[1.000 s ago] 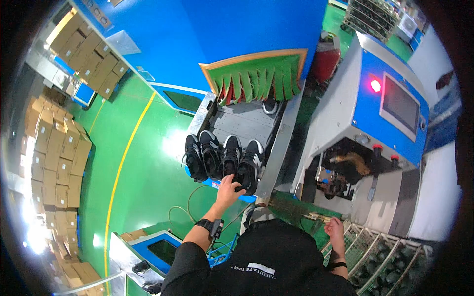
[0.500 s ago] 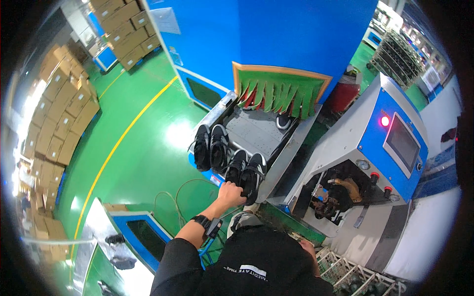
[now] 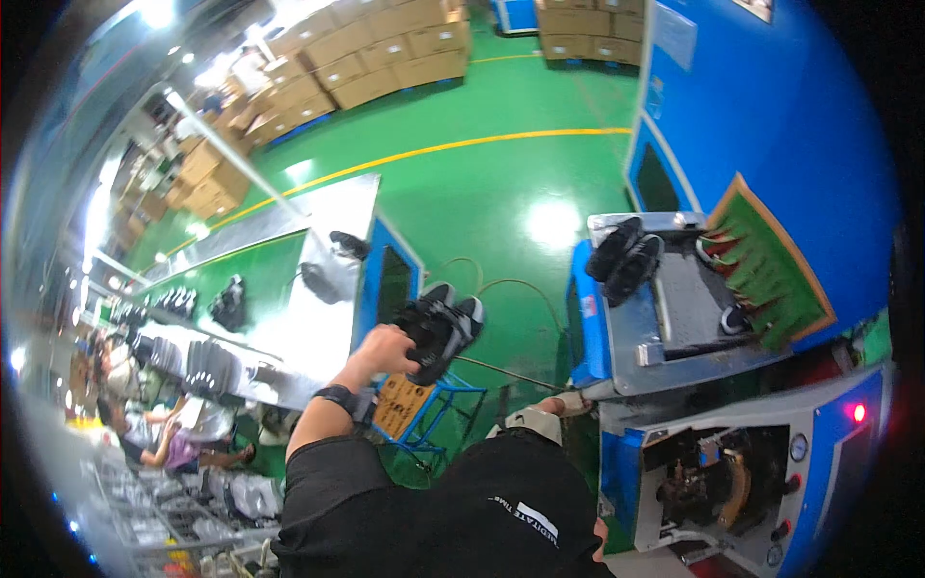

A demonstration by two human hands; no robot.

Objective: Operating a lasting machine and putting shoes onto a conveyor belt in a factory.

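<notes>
We've got one black sneaker pair [image 3: 451, 335] off the conveyor [image 3: 686, 306], gripped in our left hand [image 3: 388, 350] mid-air right of the white-topped bench [image 3: 323, 339], not set down. Remaining: second pair [image 3: 636, 273] at the conveyor's left end, two shoes [image 3: 735, 320] by the green strip curtain [image 3: 782, 275]. Right hand [image 3: 600, 538] (mostly hidden): can't tell.

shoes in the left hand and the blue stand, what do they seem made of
Shoes: probably synthetic or textile, dark and mostly matt; blur leaves it open.
Blue stand: likely painted metal, being thin-barred and evenly coloured; its flat brown top, perhaps wood or board.
</notes>
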